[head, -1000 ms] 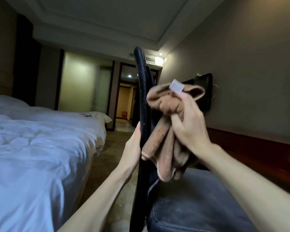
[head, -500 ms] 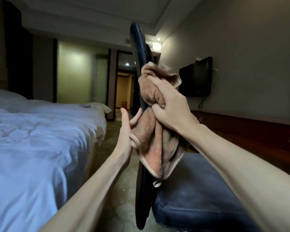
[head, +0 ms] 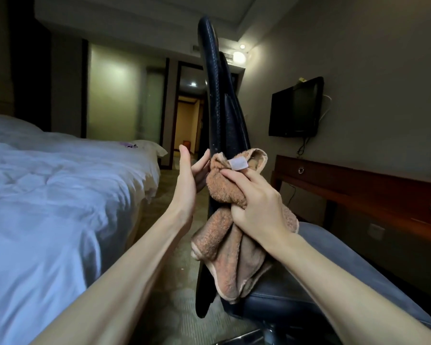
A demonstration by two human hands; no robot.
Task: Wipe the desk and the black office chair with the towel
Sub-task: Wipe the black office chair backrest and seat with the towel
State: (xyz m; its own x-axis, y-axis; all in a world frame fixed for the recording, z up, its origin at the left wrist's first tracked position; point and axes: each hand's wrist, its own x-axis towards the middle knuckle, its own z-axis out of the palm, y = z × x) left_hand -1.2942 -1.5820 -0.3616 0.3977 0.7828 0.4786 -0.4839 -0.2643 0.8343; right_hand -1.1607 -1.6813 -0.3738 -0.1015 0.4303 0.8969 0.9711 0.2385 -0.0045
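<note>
The black office chair's backrest stands edge-on in the middle of the view, with its dark seat cushion to the right. My right hand is closed on a bunched brown towel with a white tag, pressing it against the backrest about halfway up. My left hand rests against the backrest's rear side with fingers spread, bracing it. The wooden desk runs along the right wall, apart from both hands.
A bed with white bedding fills the left. A black television hangs on the right wall above the desk. Carpeted floor lies between bed and chair. A lit doorway shows behind the chair.
My right hand has slid the towel down the backrest from near its top to about mid-height. The left hand stays on the back of the backrest, and the view has tilted a little.
</note>
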